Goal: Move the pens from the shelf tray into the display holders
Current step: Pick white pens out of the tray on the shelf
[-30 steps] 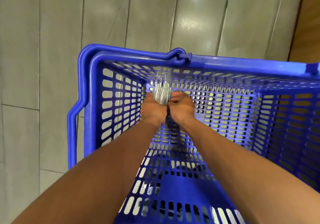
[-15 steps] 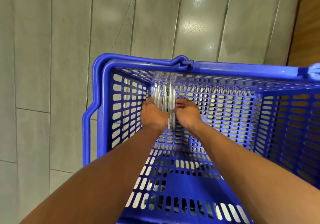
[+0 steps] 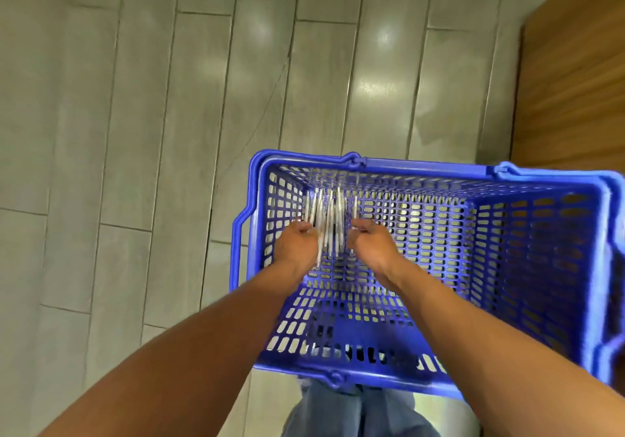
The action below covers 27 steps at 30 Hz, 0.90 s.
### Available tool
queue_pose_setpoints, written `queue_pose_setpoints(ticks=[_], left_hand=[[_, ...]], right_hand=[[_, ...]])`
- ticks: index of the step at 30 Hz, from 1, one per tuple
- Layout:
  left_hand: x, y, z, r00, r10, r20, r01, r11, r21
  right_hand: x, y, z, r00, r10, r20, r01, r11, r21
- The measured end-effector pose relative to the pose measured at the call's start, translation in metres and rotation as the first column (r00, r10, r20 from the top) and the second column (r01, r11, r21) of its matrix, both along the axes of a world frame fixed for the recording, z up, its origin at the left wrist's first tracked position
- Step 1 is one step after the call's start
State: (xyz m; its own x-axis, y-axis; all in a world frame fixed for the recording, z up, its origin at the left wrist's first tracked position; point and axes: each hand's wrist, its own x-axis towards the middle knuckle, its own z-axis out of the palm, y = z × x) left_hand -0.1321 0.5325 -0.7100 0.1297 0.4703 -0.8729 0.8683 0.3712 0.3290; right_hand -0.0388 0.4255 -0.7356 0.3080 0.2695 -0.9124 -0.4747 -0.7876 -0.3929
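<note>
Pens (image 3: 329,225) blurred between both hands — fingers (image 3: 306,227) curled under, grip unclear.

One blue basket (image 3: 507,267) sits at about four o'clock in the view. Two hands reach into it: the left hand (image 3: 297,245) at roughly six o'clock of the basket's far-left corner, and the right hand (image 3: 372,244) just beside it at three o'clock. The pens (image 3: 329,223) form one blurred bundle between them, near ten; an exact count cannot be told.
</note>
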Motion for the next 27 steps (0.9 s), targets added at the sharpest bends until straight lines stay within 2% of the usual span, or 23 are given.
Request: queue_pose_setpoints(ticks=[3, 8, 16, 20, 24, 27], left_hand=[[-0.008, 0.004, 0.056, 0.993, 0.117, 0.031, -0.114, 0.99, -0.078], [-0.009, 0.019, 0.174, 0.951, 0.288, 0.113, -0.273, 0.952, -0.135], [-0.004, 0.019, 0.389, 0.921, 0.305, 0.24, -0.265, 0.946, -0.185], [-0.001, 0.012, 0.48, 0.884, 0.323, 0.337, -0.256, 0.939, -0.228], [0.008, -0.007, 0.551, 0.859, 0.291, 0.421, -0.174, 0.939, -0.296], [0.024, -0.029, 0.596, 0.844, 0.238, 0.48, -0.077, 0.94, -0.332]], right_hand=[[0.001, -0.008, 0.05, 0.99, -0.114, -0.088, 0.116, 0.993, 0.018], [0.012, -0.023, 0.159, 0.965, -0.247, -0.091, 0.251, 0.967, 0.035], [0.016, -0.046, 0.386, 0.888, -0.445, -0.118, 0.457, 0.882, 0.115], [0.014, -0.074, 0.48, 0.847, -0.519, -0.114, 0.532, 0.831, 0.166], [0.012, -0.116, 0.557, 0.75, -0.651, -0.118, 0.657, 0.71, 0.255], [0.008, -0.154, 0.608, 0.626, -0.767, -0.141, 0.763, 0.564, 0.318]])
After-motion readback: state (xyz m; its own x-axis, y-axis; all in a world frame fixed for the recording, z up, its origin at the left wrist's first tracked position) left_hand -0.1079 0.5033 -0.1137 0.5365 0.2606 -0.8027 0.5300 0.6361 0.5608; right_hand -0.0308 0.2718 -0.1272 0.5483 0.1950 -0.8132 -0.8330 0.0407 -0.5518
